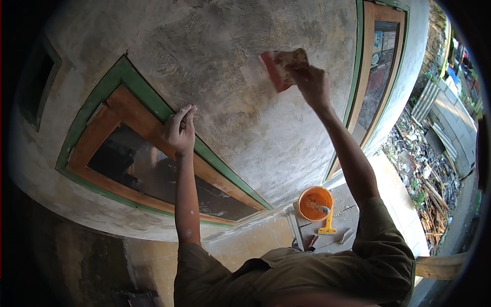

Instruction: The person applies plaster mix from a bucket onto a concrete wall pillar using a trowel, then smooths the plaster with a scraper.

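My right hand (312,84) is raised against the grey wall (225,77), closed on a flat, squarish scraper (282,69). The scraper has a red edge and brownish smears, and motion blurs it slightly. A pale patch shows on the wall beside its red edge. My left hand (180,130) is up at the green window frame (158,105), its fingers bent and pressed together, with whitish residue on the tips. Whatever those fingers hold, if anything, cannot be made out.
Below the wall stands an orange bucket (315,203) with pale material inside. A yellow tool (327,225) lies next to it on the tiles. Another wood-framed window (376,77) is at the right. Rubble (409,158) and grey blocks (452,123) lie farther right.
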`<control>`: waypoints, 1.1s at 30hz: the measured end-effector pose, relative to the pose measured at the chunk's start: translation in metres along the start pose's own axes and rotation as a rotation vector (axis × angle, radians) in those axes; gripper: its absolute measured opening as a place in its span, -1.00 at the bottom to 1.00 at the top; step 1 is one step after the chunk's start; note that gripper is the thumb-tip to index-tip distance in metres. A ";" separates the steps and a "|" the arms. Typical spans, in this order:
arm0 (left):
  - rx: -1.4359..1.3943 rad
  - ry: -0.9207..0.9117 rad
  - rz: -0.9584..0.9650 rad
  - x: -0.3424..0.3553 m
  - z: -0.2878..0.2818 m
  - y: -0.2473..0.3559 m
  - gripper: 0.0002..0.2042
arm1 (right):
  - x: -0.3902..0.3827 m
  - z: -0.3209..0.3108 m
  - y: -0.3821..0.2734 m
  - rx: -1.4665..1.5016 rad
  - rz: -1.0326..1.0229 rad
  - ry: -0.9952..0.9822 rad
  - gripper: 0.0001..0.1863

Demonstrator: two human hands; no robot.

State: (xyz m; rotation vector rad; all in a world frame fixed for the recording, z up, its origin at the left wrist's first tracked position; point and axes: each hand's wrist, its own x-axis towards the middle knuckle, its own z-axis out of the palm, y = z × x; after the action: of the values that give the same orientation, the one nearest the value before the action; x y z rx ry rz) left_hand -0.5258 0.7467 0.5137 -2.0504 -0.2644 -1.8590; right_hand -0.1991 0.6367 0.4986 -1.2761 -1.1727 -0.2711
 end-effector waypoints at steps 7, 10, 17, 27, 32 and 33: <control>0.027 -0.033 0.122 -0.004 0.002 -0.007 -0.85 | 0.049 -0.055 -0.015 -0.367 -0.322 0.301 -0.89; 0.009 -0.015 0.111 -0.007 0.002 -0.012 -0.87 | 0.071 -0.046 -0.034 -0.323 -0.578 0.498 -0.73; -0.038 -0.063 0.182 0.000 -0.003 -0.003 -0.81 | 0.004 0.014 0.002 -0.596 -0.617 0.179 -0.47; -0.043 -0.105 0.178 0.003 0.006 0.005 -0.81 | 0.009 -0.045 0.012 -0.435 -0.509 -0.394 -0.67; -0.049 -0.111 0.169 0.000 -0.002 -0.003 -0.88 | 0.141 -0.065 -0.067 -0.555 -0.842 0.031 -0.63; -0.051 -0.118 0.184 0.001 0.003 0.001 -0.90 | 0.169 -0.074 -0.070 -0.544 -0.811 -0.025 -0.69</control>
State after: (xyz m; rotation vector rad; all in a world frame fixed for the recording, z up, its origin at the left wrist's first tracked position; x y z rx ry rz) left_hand -0.5229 0.7472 0.5141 -2.1432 -0.0560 -1.6542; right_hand -0.1361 0.6217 0.6849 -1.1881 -1.6672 -1.2381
